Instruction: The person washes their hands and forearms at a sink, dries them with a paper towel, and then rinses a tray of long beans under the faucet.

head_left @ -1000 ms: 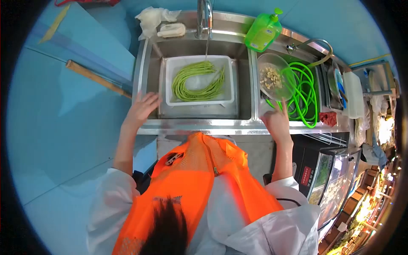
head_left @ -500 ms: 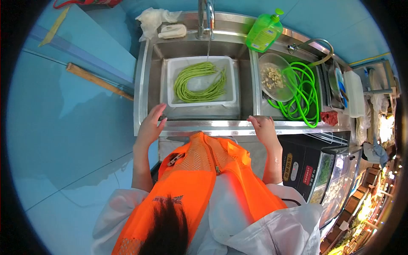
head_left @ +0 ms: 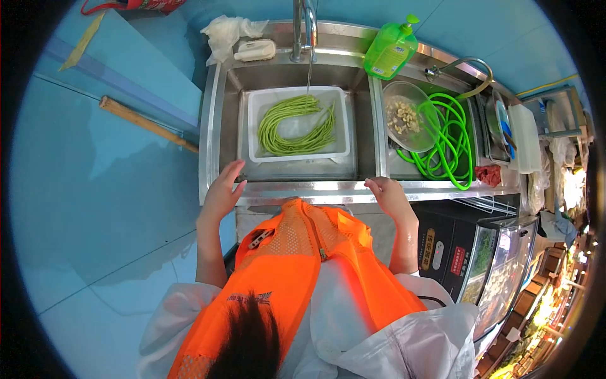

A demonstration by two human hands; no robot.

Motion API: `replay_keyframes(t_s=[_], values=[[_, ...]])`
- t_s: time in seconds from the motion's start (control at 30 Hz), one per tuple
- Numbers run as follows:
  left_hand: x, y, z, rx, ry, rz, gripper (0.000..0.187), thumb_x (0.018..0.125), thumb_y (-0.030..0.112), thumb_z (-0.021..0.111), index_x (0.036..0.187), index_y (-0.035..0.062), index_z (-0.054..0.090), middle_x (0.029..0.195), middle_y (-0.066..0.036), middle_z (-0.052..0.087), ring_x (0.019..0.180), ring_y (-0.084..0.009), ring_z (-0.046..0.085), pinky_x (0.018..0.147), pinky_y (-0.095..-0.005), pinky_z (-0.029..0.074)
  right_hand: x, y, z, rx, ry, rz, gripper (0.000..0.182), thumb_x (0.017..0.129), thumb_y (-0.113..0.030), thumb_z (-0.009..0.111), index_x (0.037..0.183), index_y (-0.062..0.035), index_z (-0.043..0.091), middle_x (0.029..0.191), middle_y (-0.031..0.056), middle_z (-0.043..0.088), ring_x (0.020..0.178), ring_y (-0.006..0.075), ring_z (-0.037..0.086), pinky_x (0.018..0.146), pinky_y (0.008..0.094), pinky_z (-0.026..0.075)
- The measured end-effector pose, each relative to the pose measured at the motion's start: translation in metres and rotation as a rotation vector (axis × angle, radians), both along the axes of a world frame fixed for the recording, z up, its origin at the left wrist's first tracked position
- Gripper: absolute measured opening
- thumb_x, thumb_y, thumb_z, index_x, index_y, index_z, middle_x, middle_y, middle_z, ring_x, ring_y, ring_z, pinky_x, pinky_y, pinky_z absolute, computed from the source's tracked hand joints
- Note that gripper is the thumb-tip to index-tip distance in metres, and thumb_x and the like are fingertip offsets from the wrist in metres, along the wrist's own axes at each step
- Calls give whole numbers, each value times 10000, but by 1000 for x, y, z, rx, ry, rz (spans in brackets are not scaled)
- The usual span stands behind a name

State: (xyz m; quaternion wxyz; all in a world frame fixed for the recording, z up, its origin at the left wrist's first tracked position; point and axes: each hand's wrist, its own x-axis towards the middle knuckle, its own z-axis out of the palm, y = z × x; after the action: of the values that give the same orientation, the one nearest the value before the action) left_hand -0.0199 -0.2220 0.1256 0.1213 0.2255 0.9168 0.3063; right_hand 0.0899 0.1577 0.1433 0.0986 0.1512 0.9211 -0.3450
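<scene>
Long green beans [head_left: 293, 126], curved in a C-shaped bundle, lie in a white plastic basin [head_left: 252, 146] in the left sink bowl [head_left: 233, 120]. A thin stream of water runs from the faucet [head_left: 304, 38] into the basin. My left hand [head_left: 221, 192] hovers at the sink's front edge, left of the basin, empty, with thumb and fingers apart. My right hand [head_left: 389, 197] is over the front edge near the divider between the bowls. Its fingers bend loosely and nothing shows in them. Neither hand touches the beans.
Right bowl: a clear bowl of pale pieces [head_left: 404, 117] and a coiled green hose [head_left: 445, 148]. Behind stand a green soap bottle [head_left: 390, 54], a white brush [head_left: 255, 50] and a plastic bag [head_left: 227, 35]. A red cloth [head_left: 488, 175] lies on the right edge.
Both hands stay nearly where they were at the front edge, with only slight shifts. The view tilts a little. Beans and basin keep their place, and the water still runs.
</scene>
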Motion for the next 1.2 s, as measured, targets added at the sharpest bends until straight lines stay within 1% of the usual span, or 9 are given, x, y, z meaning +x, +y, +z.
replay_keyframes(t_s=[0.1,0.2,0.3,0.53,0.73,1.2], values=[[-1,1,4,20,-22,7,496,823,55,572,1288,112,409,1295,-99,446,993,-235,577,849,-327,464,0,0,2,-5,-16,-1,325,862,-326,531,876,-29,664,820,177,636,795,365,598,724,396,467],[-1,2,8,46,-96,47,458,818,81,560,1257,100,433,1279,-89,452,1088,-302,506,872,-354,445,1,0,3,-31,-31,-14,331,866,-327,527,888,-25,661,826,186,634,800,373,595,724,402,465],[-1,-2,3,21,-59,38,453,820,93,561,1255,100,434,1277,-89,454,1097,-305,499,880,-361,438,3,6,1,-19,-36,-28,344,870,-337,521,894,-23,659,834,196,631,809,376,594,725,405,463],[2,-3,6,-24,-89,43,433,825,115,564,1240,92,442,1265,-95,463,1097,-311,497,890,-365,435,4,8,0,6,-63,-19,366,875,-358,508,904,-25,658,851,194,635,828,364,602,727,400,468],[2,-6,3,-25,-91,29,425,826,116,565,1234,85,448,1252,-107,473,1094,-317,497,892,-367,434,4,6,-4,-1,-111,-31,369,864,-370,521,904,-30,658,851,189,638,830,355,606,728,402,470],[3,-12,-6,-90,-147,0,348,843,146,556,1178,64,509,1186,-146,527,1072,-320,513,892,-366,427,7,8,-8,-19,-100,-19,349,862,-347,529,920,-27,657,856,206,633,838,363,605,736,407,470]])
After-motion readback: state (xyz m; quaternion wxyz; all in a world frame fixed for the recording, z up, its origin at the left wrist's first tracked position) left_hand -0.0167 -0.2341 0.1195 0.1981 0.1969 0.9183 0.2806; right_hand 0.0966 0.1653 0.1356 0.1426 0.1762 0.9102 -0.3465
